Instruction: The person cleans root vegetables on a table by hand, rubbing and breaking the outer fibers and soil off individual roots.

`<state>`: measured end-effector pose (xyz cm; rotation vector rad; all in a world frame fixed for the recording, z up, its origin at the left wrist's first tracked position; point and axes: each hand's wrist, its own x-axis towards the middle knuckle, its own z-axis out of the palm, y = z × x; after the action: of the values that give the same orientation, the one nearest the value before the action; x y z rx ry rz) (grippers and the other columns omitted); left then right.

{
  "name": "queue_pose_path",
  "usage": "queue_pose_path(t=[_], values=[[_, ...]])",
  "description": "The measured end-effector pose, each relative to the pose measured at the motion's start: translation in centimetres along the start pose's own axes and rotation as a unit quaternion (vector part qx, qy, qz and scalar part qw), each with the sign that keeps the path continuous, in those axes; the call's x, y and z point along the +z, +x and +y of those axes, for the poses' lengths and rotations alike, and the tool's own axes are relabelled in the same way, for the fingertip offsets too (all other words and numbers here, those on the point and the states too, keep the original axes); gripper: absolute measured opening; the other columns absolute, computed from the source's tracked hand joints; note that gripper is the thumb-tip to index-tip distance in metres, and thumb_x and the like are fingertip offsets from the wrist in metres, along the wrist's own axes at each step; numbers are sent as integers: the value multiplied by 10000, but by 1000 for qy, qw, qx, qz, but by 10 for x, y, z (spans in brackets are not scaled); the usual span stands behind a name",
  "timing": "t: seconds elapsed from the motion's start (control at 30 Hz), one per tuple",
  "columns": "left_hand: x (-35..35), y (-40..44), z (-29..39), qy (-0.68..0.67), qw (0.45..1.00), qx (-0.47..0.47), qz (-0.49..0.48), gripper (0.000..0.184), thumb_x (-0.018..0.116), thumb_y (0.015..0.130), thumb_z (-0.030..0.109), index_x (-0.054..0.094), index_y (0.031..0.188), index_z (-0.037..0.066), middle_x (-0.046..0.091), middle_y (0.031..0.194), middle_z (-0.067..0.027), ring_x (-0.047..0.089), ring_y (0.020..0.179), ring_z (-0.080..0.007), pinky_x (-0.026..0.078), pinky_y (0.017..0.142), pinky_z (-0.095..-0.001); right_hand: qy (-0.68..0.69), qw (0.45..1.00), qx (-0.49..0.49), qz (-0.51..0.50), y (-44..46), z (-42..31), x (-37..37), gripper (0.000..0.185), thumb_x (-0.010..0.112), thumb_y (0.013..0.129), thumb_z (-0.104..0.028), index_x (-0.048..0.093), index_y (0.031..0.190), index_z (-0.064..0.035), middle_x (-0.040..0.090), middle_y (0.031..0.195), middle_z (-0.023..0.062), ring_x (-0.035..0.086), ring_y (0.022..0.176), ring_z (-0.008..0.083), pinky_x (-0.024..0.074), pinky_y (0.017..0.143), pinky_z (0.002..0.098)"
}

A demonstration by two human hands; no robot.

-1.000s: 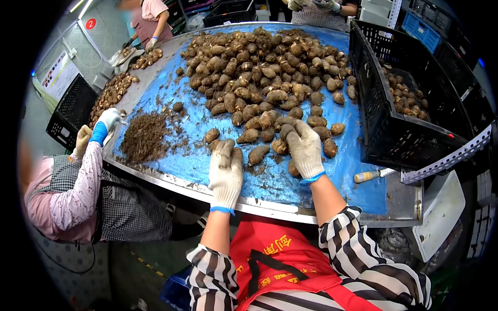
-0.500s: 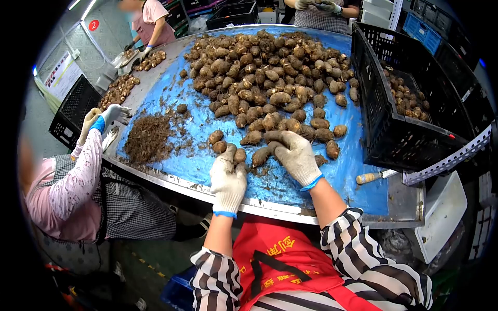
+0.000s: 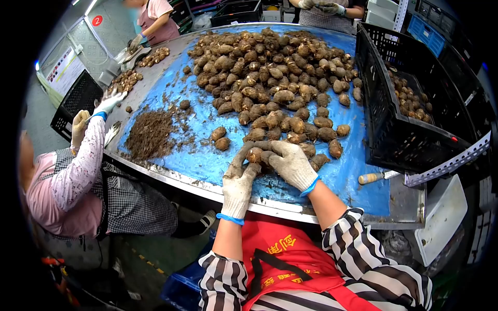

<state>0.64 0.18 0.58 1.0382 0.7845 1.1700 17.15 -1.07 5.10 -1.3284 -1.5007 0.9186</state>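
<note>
Both my hands wear whitish gloves with soiled fingers and meet over the blue sheet near the table's front edge. My left hand [image 3: 240, 180] is closed round a brown taro [image 3: 254, 155], which shows between its fingers and thumb. My right hand [image 3: 289, 161] touches the same spot from the right, its fingers curled over something dark that I cannot make out. Just beyond them lies a large pile of taros [image 3: 264, 72], with loose ones reaching down to my right hand. Two single taros [image 3: 220, 137] lie left of my fingers.
A heap of dirt and root fibres [image 3: 150, 133] lies at the left. A black crate [image 3: 404, 140] with taros stands at the right, beside a wooden-handled tool [image 3: 371, 178]. A co-worker [image 3: 78, 181] is at the left edge; two more people work across the table.
My left hand has moved right and up from the front edge, and my right hand has shifted slightly down. The hands now meet around a taro. The left co-worker's gloved hand has risen.
</note>
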Motion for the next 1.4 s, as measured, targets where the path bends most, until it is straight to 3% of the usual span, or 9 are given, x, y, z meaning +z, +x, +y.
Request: queue_pose_path(t=[0.1,0.3,0.5,0.6,0.7,0.97,1.07,1.27,1.4], values=[[-6,2,-4,-37,999,-8,-31,539,572,915,-71,470,1442,-33,582,1367,-124,598,1170,-194,497,1011,-327,-118,991,-59,16,1,6,3,320,708,895,-170,709,1187,-39,695,1016,175,678,920,301,537,837,355],[-3,3,-7,48,998,28,-1,509,575,930,-62,473,1428,-36,581,1355,-143,584,1200,-205,492,1026,-326,-135,963,-212,95,1,18,8,319,716,790,-40,725,1109,-39,674,980,162,663,922,311,541,831,381],[-9,0,-22,48,998,23,-16,490,573,943,-52,457,1418,-35,566,1362,-133,574,1216,-206,490,1021,-325,-172,947,-253,102,4,27,11,190,727,762,-95,680,935,-34,639,927,144,634,888,353,526,797,434],[-4,-2,-14,45,998,16,-33,486,570,937,-57,465,1411,-33,571,1357,-127,571,1214,-201,478,1033,-325,-229,935,-239,130,2,25,15,154,700,790,-83,654,925,-24,637,940,158,634,900,371,524,800,449],[-5,0,-10,48,998,6,-39,491,560,919,-75,485,1402,-28,579,1350,-118,564,1218,-193,459,1054,-323,-163,961,-179,132,1,20,18,153,658,776,-10,612,922,-13,632,930,184,635,894,388,525,776,447],[-2,-2,0,41,998,21,-36,547,534,896,-104,478,1434,-17,579,1363,-112,560,1226,-194,460,1061,-325,-224,957,-113,143,4,24,4,107,637,839,-77,662,938,-44,640,988,179,640,956,381,527,843,459],[-2,-3,1,-61,998,-20,-14,566,529,899,-108,460,1452,-11,548,1402,-117,568,1224,-210,489,1042,-337,-249,953,-76,156,5,27,-2,142,617,831,-47,674,960,-46,656,1000,178,645,970,377,526,863,458],[-8,3,-5,-37,999,-1,-29,580,539,900,-106,455,1464,2,520,1437,-120,572,1218,-207,503,1024,-334,-169,964,-168,117,3,24,0,256,640,826,-56,693,1076,-55,675,1011,185,659,973,364,538,854,429],[1,-2,4,3,999,31,-9,566,560,892,-98,485,1443,10,549,1402,-117,572,1206,-194,500,1013,-327,-79,979,-168,88,-1,6,6,250,733,793,-132,691,1021,-36,663,952,173,650,890,370,539,784,419]])
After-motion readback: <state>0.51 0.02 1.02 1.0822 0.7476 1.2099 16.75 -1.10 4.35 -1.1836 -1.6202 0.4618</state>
